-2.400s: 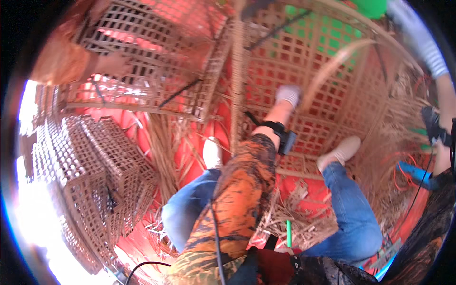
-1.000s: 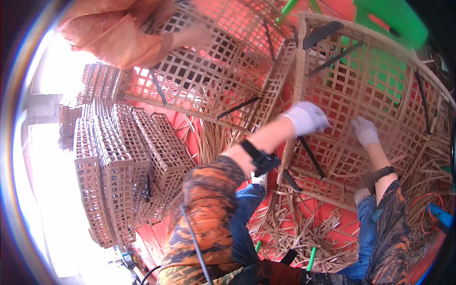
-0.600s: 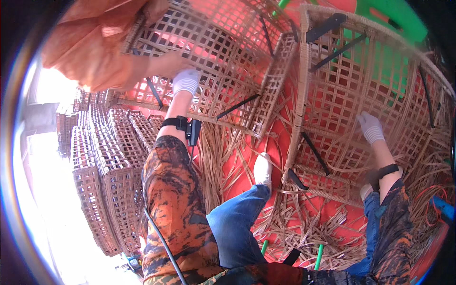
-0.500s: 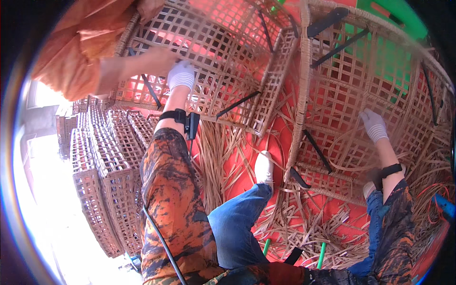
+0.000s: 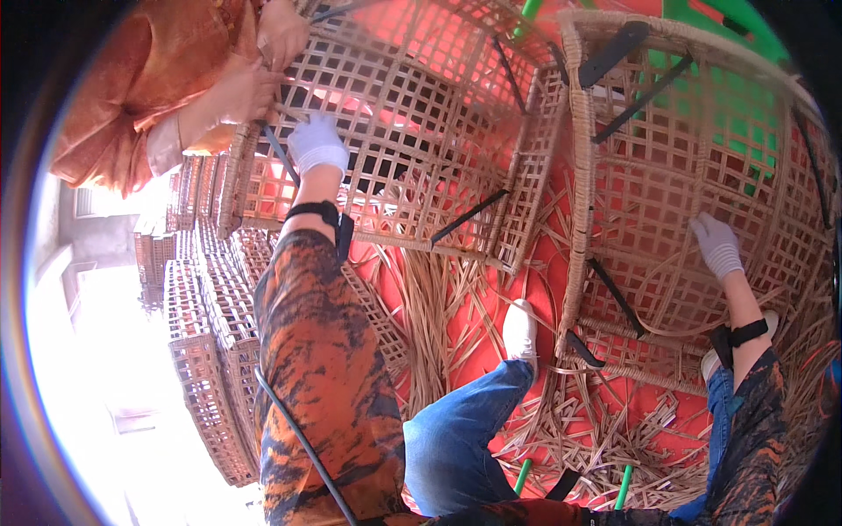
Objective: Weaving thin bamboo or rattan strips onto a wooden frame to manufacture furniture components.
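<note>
The gloved left hand (image 5: 317, 145) is at the left basket (image 5: 430, 114), flat-strip openwork; the gloved right hand (image 5: 717, 244) is over the thick-rimmed right basket (image 5: 579, 175). Whether their fingers grip, I cannot tell. Narrow red floor (image 5: 469, 326) parts the basket edges.

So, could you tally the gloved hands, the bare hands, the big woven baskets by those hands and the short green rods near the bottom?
Gloved hands: 2, the wearer's left hand and right hand
Bare hands: 2, a co-worker's upper hand and lower hand
Big woven baskets: 2, left basket and right basket
Green rods: 2
Total: 8
</note>
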{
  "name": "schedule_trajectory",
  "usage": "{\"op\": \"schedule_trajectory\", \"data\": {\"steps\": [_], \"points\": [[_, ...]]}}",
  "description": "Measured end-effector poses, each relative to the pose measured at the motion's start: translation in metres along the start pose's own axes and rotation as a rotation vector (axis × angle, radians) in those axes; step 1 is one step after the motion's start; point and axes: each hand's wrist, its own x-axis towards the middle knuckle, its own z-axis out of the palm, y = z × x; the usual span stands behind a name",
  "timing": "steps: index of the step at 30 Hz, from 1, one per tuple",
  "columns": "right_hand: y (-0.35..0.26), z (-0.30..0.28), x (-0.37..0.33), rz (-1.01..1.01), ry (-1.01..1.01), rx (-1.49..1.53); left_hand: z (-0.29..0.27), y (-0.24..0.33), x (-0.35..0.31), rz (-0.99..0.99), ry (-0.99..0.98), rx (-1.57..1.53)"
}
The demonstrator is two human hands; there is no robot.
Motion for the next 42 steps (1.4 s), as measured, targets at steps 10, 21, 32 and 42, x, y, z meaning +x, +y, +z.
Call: {"op": "schedule_trajectory", "data": {"steps": [10,21,32,42], "points": [[0.003,0.002,0.010,0.042,-0.046,-0.005,0.009,0.031,-0.001,0.056,-0.187,-0.118],[0.000,0.004,0.007,0.086,-0.090,-0.033,0.082,0.113,-0.088,0.337,-0.351,-0.103],[-0.003,-0.002,0.005,0.109,-0.089,-0.019,0.069,0.106,-0.051,-0.072,-0.396,-0.541],[-0.015,-0.003,0.003,0.123,-0.118,-0.043,0.059,0.133,-0.105,0.107,-0.497,-0.728]]}}
